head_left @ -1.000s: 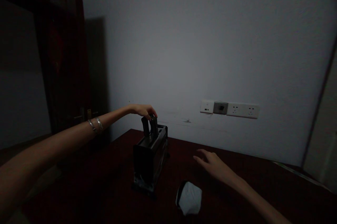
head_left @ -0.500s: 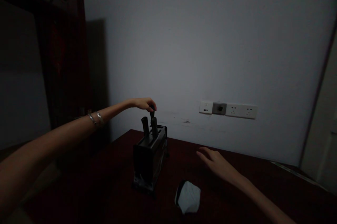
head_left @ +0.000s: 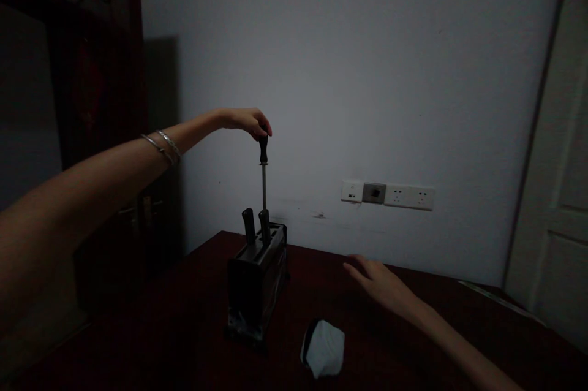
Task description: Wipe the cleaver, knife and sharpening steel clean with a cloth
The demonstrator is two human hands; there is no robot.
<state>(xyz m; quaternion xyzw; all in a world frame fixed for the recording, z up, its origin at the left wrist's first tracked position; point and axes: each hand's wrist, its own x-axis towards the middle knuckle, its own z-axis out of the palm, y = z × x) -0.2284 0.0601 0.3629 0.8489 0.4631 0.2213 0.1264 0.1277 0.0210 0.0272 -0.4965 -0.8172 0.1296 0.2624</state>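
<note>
My left hand [head_left: 250,121] is closed on the black handle of a sharpening steel [head_left: 264,186]. Its thin metal rod runs upright down toward the dark knife block [head_left: 252,274], and its lower end is hidden behind a knife handle. Two black-handled knives stand in the block's slots, a left one [head_left: 248,227] and a right one [head_left: 265,228]. Low over the table, right of the block, my right hand [head_left: 374,280] holds nothing, its fingers loosely bent and thumb apart. A crumpled pale cloth-like thing with a dark edge [head_left: 326,349] lies between the block and my right forearm.
The dark red table [head_left: 316,262] stands against a pale wall with a row of sockets [head_left: 408,197]. A dark door [head_left: 110,133] is at the left. A pale strip [head_left: 500,302] lies along the table's back right edge.
My left hand has risen, drawing the sharpening steel upward so that its rod now shows above the block. My right hand stays nearly still. The view has shifted slightly.
</note>
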